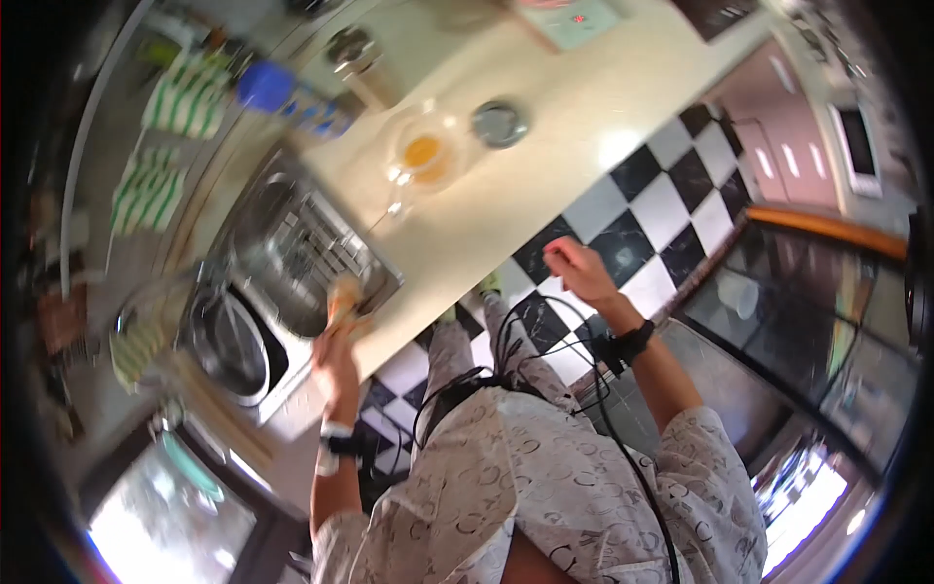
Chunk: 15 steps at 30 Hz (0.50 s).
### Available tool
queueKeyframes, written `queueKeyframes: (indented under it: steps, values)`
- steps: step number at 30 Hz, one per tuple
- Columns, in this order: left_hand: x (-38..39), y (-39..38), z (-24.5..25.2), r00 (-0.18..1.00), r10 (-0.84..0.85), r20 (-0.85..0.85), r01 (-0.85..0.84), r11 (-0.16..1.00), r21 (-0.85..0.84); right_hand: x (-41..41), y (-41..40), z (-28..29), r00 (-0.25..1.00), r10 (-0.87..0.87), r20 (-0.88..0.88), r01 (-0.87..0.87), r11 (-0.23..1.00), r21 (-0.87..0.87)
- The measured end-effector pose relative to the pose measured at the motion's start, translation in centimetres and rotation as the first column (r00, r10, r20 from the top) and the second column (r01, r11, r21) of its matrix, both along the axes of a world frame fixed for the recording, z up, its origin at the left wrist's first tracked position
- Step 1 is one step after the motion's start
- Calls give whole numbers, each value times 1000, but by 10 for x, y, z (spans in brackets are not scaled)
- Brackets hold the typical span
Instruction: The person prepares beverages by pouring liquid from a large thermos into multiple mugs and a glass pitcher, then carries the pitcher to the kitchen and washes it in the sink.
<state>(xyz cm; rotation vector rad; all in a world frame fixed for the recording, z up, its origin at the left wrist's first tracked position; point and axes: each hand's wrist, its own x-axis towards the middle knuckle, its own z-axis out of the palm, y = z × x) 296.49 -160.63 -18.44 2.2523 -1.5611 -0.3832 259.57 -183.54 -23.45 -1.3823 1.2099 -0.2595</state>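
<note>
My left hand (pixel 336 369) reaches over the near edge of the steel sink (pixel 292 303). Its fingers are closed around a blurred, pale-orange thing (pixel 344 296), whose kind I cannot make out. My right hand (pixel 584 274) hangs in the air beyond the counter's edge, above the checkered floor (pixel 631 241). Its fingers are curled in and nothing shows between them. On the cream counter (pixel 452 252), a clear vessel with orange liquid (pixel 423 155) stands past the sink. Beside it is a round grey metal-looking container (pixel 500 124).
A round second basin (pixel 230 347) adjoins the sink. Green-striped cloths (pixel 149 191) hang behind it. A blue container (pixel 264 86) and a tall jar (pixel 357 62) stand at the back. Black cables (pixel 503 379) hang at my waist. A dark glass-topped surface (pixel 766 292) is at right.
</note>
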Motion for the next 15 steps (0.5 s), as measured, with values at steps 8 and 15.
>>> queueKeyframes:
  steps: [8, 15]
  values:
    - [52, 51, -20, 998, 53, -42, -47, 990, 131, -49, 75, -7, 957, -239, -165, 249, 968, 40]
    - [50, 53, 7, 996, -86, -19, 85, 995, -49, -105, 225, -23, 843, -407, -352, 474, 872, 126]
